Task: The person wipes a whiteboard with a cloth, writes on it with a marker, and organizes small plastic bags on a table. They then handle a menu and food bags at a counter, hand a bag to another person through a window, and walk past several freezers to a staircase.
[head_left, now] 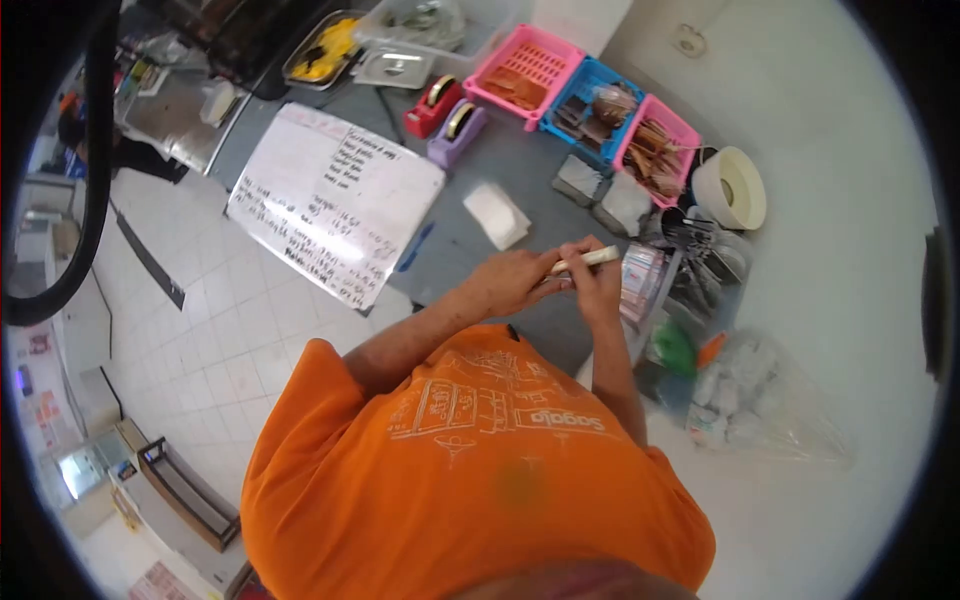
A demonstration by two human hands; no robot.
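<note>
My left hand (pixel 512 282) and my right hand (pixel 597 283) meet over the grey table (pixel 520 165), just in front of my orange shirt. Together they grip a slim cream-coloured stick (pixel 592 259), like a marker or a rolled wrapper, lying crosswise with its tip poking out to the right. My left fingers pinch its near end and my right fingers curl round its middle. A stack of pink-printed packets (pixel 640 280) sits just right of my hands.
A written-on whiteboard (pixel 335 200) lies at left, a blue pen (pixel 415 247) and a white packet (pixel 497 215) beside it. Behind stand red (pixel 432 107) and purple (pixel 457 132) tape dispensers, pink (pixel 525 65) and blue (pixel 590 100) baskets, a white roll (pixel 730 187). A clear bag (pixel 760 400) lies at right.
</note>
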